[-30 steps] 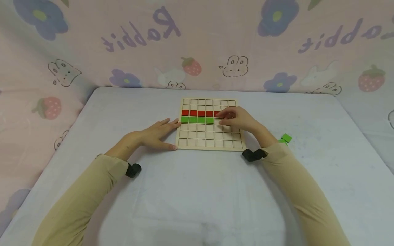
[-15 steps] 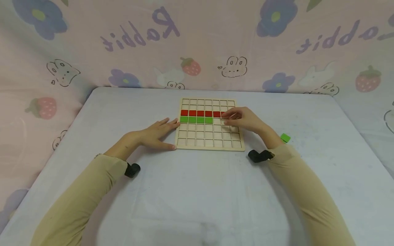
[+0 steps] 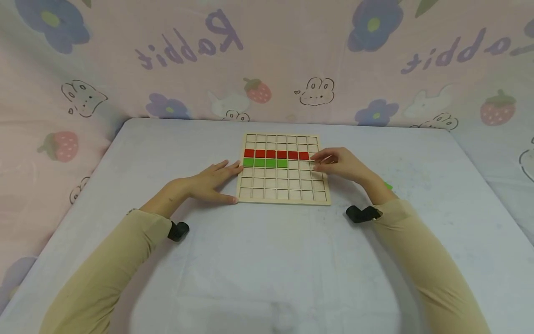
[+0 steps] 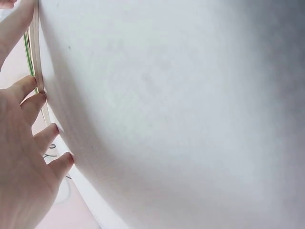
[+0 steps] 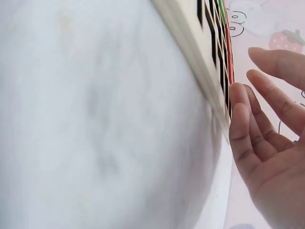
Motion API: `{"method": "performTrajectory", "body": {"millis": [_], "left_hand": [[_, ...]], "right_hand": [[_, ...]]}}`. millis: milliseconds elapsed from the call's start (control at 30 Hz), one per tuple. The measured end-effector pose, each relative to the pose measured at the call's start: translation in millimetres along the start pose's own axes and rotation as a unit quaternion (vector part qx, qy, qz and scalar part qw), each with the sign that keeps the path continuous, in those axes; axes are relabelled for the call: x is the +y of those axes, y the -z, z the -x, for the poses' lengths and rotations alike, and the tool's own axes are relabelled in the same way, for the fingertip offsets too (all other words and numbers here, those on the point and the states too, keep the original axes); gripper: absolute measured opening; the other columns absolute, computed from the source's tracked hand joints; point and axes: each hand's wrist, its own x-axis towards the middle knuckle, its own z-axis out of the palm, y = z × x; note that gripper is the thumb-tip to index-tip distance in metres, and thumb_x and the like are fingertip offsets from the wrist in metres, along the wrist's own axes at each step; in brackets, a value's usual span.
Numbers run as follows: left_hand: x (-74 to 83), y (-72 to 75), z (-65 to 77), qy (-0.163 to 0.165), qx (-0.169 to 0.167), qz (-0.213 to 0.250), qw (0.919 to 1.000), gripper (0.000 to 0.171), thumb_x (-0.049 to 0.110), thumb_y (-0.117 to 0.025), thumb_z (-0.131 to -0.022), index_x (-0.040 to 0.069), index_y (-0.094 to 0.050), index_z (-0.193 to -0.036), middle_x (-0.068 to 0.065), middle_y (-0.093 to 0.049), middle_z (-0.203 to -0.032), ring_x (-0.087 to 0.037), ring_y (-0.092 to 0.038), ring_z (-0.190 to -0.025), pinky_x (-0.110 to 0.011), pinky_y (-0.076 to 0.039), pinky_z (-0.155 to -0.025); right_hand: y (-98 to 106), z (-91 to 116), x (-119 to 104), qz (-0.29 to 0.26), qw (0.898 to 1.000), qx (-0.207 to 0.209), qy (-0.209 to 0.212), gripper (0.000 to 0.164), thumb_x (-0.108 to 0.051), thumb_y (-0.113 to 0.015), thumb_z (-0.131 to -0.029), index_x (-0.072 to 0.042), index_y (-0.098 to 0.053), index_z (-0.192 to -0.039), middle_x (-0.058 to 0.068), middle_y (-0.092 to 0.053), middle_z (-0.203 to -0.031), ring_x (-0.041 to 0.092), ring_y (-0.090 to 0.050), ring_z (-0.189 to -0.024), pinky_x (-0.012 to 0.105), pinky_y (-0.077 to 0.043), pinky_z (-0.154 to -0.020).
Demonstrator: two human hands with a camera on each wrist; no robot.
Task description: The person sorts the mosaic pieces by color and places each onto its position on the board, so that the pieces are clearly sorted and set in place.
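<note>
A wooden grid board lies flat on the white table. One of its rows holds several red tiles, running from the left edge to the second-last column. Below them, a shorter run of green tiles starts at the left. My left hand is spread, with fingertips and thumb against the board's left edge; the left wrist view shows these fingers straight along that edge. My right hand hovers at the board's right edge beside the red row. In the right wrist view its thumb and fingers are apart, with nothing seen between them.
A green tile peeks out from behind my right forearm, mostly hidden. White table surface stretches in front of the board. A patterned cloth hangs behind the table and on the left.
My right hand has slid rightward along the red row, uncovering further red tiles. The loose green tiles at the right are now mostly behind the forearm. My left hand stays at the board's edge.
</note>
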Motion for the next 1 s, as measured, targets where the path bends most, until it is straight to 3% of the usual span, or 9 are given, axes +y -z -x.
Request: {"method": "performTrajectory", "body": {"millis": [700, 1000], "left_hand": [[-1.2, 0.0, -0.3, 0.006, -0.011, 0.004, 0.9999, 0.09, 0.045, -0.063, -0.089, 0.012, -0.011, -0.155, -0.009, -0.002, -0.163, -0.036, 0.007, -0.148, -0.055, 0.0, -0.119], [-0.4, 1.1, 0.2, 0.006, -0.011, 0.007, 0.9999, 0.09, 0.043, -0.064, -0.089, 0.011, -0.012, -0.155, -0.009, -0.002, -0.162, -0.036, 0.007, -0.148, -0.055, 0.001, -0.118]], "right_hand": [[19, 24, 23, 0.019, 0.999, 0.013, -0.027, 0.04, -0.027, -0.068, -0.09, -0.008, -0.063, -0.125, 0.012, -0.064, -0.111, 0.009, -0.062, -0.087, 0.023, -0.052, -0.073], [26, 35, 25, 0.0, 0.999, 0.013, -0.043, 0.044, -0.029, -0.067, -0.09, -0.008, -0.06, -0.128, 0.012, -0.062, -0.114, 0.006, -0.061, -0.089, 0.024, -0.052, -0.075]]}}
